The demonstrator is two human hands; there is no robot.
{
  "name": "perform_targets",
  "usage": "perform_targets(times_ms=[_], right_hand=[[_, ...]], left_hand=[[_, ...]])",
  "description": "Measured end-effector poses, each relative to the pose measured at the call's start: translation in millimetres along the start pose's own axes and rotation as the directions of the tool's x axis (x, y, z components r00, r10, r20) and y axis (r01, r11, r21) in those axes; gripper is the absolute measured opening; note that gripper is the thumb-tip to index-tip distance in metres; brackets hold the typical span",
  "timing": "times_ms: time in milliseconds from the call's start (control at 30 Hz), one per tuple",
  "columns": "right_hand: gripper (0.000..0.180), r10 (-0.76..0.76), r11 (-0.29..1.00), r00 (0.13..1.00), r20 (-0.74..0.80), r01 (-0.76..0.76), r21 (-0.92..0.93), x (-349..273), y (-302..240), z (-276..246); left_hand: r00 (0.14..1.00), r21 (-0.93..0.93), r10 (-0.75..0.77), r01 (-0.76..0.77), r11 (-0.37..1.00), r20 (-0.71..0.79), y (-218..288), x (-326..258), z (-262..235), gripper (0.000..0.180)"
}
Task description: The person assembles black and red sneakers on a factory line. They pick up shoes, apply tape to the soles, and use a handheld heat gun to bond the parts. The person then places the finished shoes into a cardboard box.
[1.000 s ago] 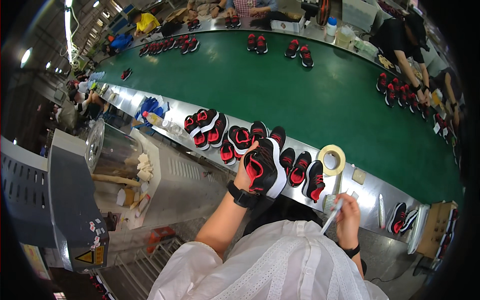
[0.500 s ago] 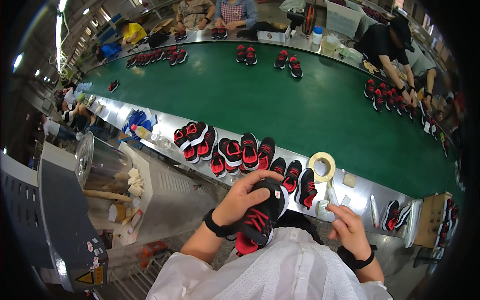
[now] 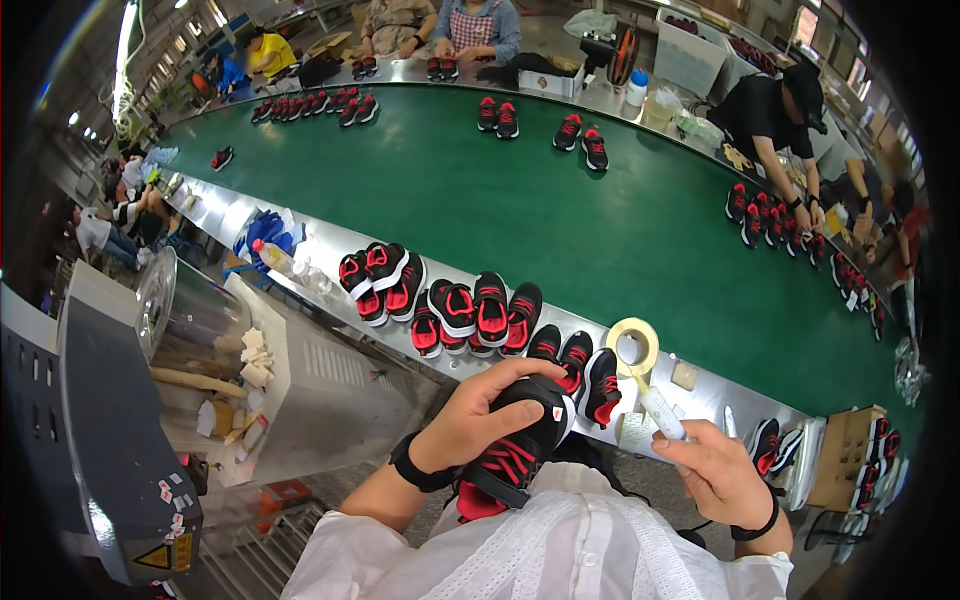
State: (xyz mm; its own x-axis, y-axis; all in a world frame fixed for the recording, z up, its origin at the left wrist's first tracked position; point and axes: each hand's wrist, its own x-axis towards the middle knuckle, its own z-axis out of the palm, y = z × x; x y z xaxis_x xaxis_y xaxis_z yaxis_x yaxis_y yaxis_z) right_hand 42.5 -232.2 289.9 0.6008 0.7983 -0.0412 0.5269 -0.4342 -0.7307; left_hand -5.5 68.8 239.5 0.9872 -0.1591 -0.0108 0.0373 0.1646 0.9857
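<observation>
Nearer the wearer than the tape roll (image 3: 650, 348), the left hand (image 3: 475, 425) grips a black-and-red shoe (image 3: 513, 452); the right hand (image 3: 715, 470) pinches a white tube (image 3: 663, 413), tip near the roll; a careless swing could shift the roll.

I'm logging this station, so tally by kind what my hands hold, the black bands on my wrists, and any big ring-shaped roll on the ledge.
Shoe, in the left hand: 1
White pen-shaped tool, in the right hand: 1
Black wristbands: 2
Pale roll: 1
Total: 5
</observation>
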Motion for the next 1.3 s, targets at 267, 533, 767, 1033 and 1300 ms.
perform_targets(times_ms=[267, 533, 767, 1033, 1300], right_hand=[[0.048, -0.150, 0.988, 0.980, 0.133, 0.144, 0.057, 12, -5, -17], [0.077, -0.274, 0.954, 0.960, 0.052, 0.279, -0.114, 15, 0, -13], [0.076, -0.279, 0.945, 0.957, 0.082, 0.289, -0.154, 16, -4, -16], [0.059, -0.325, 0.899, 0.935, 0.143, 0.353, -0.261, 14, -12, -23], [0.058, -0.315, 0.885, 0.936, 0.155, 0.349, -0.308, 11, -17, -25]], left_hand=[[0.996, -0.048, 0.025, -0.021, 0.999, 0.085, -1, 1, 3, 0.037], [0.993, 0.090, 0.017, -0.028, 0.996, 0.118, 6, 0, 9, 0.039], [0.992, 0.117, 0.084, -0.095, 0.989, 0.095, 1, 1, 11, 0.038], [0.992, 0.109, 0.074, -0.084, 0.991, 0.098, 0, 1, 12, 0.038], [0.994, 0.084, 0.046, -0.054, 0.995, 0.099, 0, 0, 14, 0.037]])
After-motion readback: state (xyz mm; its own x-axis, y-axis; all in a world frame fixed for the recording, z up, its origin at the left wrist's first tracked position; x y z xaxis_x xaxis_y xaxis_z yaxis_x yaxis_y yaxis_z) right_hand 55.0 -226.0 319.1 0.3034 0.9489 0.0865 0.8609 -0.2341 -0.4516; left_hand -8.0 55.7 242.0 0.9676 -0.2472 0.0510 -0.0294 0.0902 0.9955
